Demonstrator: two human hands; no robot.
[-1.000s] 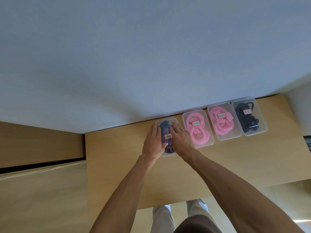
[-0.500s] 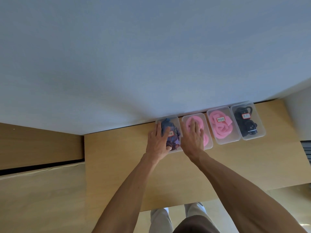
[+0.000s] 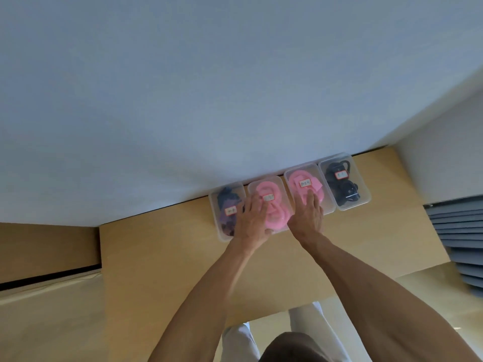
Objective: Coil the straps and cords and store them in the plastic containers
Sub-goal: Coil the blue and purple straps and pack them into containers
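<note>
A light wooden tabletop (image 3: 162,270) fills the middle of the view, its far edge set against a plain pale blue-grey wall (image 3: 209,87) that takes up the whole upper half. To the right the wall meets a lighter white wall section (image 3: 449,152) at a corner. Left of the table, a second wooden surface (image 3: 44,246) sits slightly apart, with a dark gap running beneath it. Below that lies a pale beige floor (image 3: 47,327). At the far right edge, a stack of grey-blue slats (image 3: 462,231) is partly visible, blurred. Light-coloured trouser legs (image 3: 237,343) show at the bottom.
</note>
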